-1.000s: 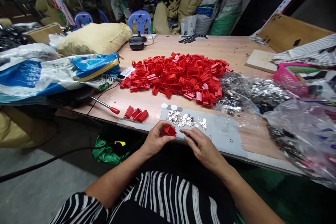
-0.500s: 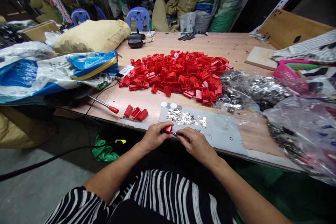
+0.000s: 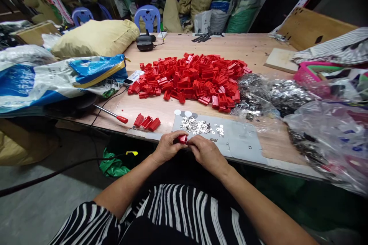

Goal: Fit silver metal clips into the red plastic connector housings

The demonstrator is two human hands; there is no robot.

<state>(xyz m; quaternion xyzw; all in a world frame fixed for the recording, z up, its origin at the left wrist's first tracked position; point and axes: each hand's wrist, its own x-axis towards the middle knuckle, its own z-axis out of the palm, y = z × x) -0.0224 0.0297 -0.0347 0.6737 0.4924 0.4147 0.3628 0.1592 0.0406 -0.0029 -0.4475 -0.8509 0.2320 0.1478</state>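
My left hand (image 3: 169, 146) is closed around a small red plastic part (image 3: 182, 139), held over the table's front edge. The thumb and fingertips of my right hand (image 3: 204, 151) are pinched against the right end of that part. What the right fingers hold, if anything, is hidden. Just beyond both hands, small silvery metal plates (image 3: 196, 125) lie heaped on a grey mat (image 3: 240, 138). To the left, a few red plastic pieces (image 3: 147, 122) lie side by side on the table.
A big pile of red plastic parts (image 3: 189, 78) covers the table's middle. Clear bags of metal pieces (image 3: 293, 93) and a pink basket (image 3: 309, 76) stand right. Left are a red-handled screwdriver (image 3: 122, 119), a phone-like device (image 3: 133, 77) and a blue-white sack (image 3: 57, 80).
My right fingers have moved left, up against the red part. The thin dark piece seen between them and the part is now hidden. The whole view has shifted slightly.
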